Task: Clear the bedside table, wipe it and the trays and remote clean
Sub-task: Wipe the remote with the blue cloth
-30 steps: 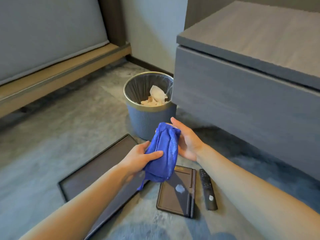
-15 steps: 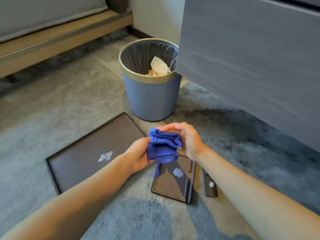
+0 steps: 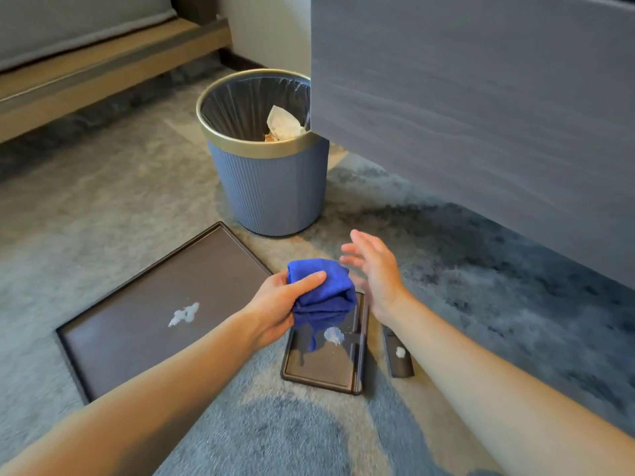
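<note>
The left hand gripped the folded blue cloth; just beside it, the right hand hovered open, fingers spread, empty.

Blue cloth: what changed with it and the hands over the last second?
The right hand let go of the blue cloth and opened beside it; the left hand now holds the bunched cloth alone, lower over the small tray. The big tray, remote and bin stayed on the carpet, white smears unwiped.
</note>
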